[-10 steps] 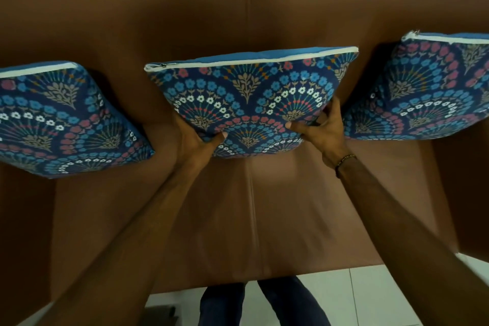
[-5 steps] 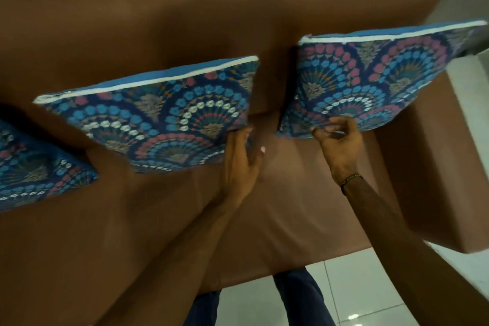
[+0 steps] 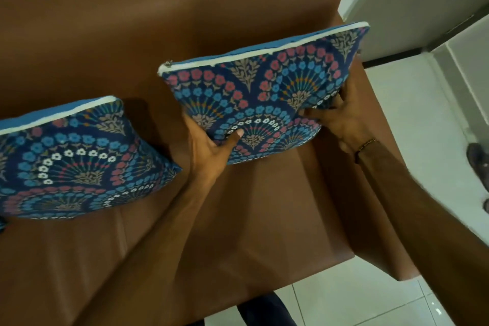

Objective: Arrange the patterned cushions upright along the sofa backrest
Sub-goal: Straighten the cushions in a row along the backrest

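Note:
Two blue patterned cushions with white zip edges stand upright against the brown sofa backrest (image 3: 164,24). The right cushion (image 3: 264,92) sits at the sofa's right end, by the armrest. My left hand (image 3: 209,148) grips its lower left corner, thumb on the front face. My right hand (image 3: 341,119) holds its lower right edge, fingers pressed into the fabric. The middle cushion (image 3: 76,159) leans on the backrest at the left of the view, untouched. A third cushion is out of view.
The brown seat (image 3: 238,219) spreads below the cushions. The right armrest (image 3: 381,193) borders a white tiled floor (image 3: 423,119). A dark shoe (image 3: 479,164) lies on the floor at the far right. My legs show at the bottom edge.
Both hands left the middle cushion and moved right onto the right cushion, gripping its lower corners. The view swung right, so the leftmost cushion dropped out of sight.

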Motion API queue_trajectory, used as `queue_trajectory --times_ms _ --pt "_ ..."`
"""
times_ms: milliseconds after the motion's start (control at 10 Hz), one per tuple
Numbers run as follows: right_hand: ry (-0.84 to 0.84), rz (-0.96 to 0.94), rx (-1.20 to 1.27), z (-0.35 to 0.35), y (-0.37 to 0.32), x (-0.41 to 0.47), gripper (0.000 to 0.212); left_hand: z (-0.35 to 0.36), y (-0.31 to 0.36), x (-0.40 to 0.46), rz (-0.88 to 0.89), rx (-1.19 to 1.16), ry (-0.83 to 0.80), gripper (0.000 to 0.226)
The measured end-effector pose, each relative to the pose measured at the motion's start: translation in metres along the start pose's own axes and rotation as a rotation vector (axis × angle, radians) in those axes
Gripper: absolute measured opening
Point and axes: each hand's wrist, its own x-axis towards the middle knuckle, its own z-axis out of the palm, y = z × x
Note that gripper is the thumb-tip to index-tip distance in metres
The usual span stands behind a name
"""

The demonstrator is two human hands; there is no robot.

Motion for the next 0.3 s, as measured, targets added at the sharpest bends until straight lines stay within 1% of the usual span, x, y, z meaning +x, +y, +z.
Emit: queue_trajectory --times_ms 100,200,300 --pt "0.088 -0.005 -0.034 0.004 0.015 -0.004 0.109 0.003 -0.006 -0.002 0.003 0.014 -0.014 0.115" --pt "0.180 0.062 0.007 0.015 0.022 -0.016 0.096 -0.001 0.003 0.004 -0.014 0.037 -0.034 0.115" --pt "0.271 0.184 -0.012 0.035 0.029 -0.044 0.083 -0.010 -0.001 -0.005 0.014 0.003 -0.054 0.114"
